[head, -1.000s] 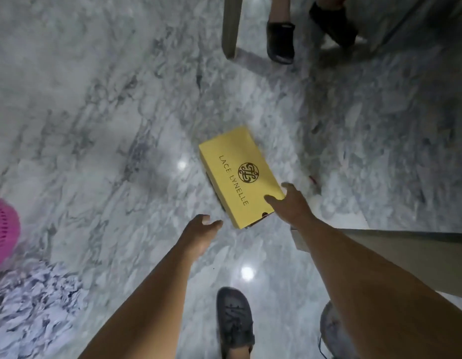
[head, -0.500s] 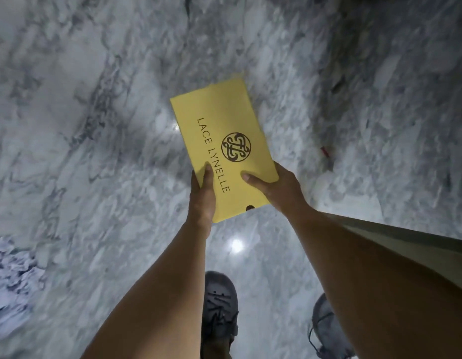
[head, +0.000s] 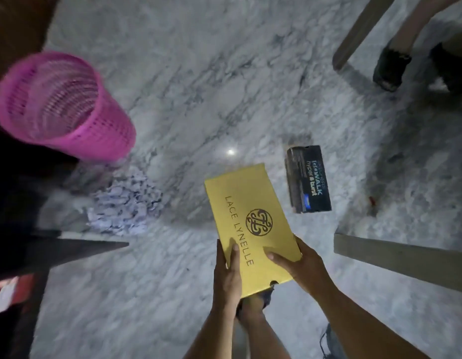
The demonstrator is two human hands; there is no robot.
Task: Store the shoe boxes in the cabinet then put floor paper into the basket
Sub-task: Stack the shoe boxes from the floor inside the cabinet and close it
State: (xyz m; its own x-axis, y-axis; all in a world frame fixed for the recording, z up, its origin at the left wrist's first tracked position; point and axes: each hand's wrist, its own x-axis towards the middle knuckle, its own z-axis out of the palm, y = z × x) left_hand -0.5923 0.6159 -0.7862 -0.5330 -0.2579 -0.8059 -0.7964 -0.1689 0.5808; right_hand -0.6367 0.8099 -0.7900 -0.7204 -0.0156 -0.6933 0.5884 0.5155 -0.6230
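— Both hands have the yellow shoe box by its near end: the left hand grips the left edge with its thumb laid flat on the lid, and the right hand grips the right corner, thumb on top, fingers curled underneath.

— Is it off the floor?

— It looks so; it sits well above the marble floor, lid up. Its long axis runs straight away from the grip, tipped slightly left at the far end.

— And the other box?

— The black shoe box lies on the floor beyond the grip and to its right, just past the yellow box's far right corner, apart from it. Its long axis is roughly parallel. The right hand is the nearer one to it.

— Where does the yellow one go?

— I can't make out the cabinet for certain. Dark furniture with a jutting edge sits left of the grip, so I'd judge a swing leftward, but that's a guess.

— The paper?

— The pile of floor paper is left of the grip and farther out, with the pink basket just beyond it. That step is not yet begun.
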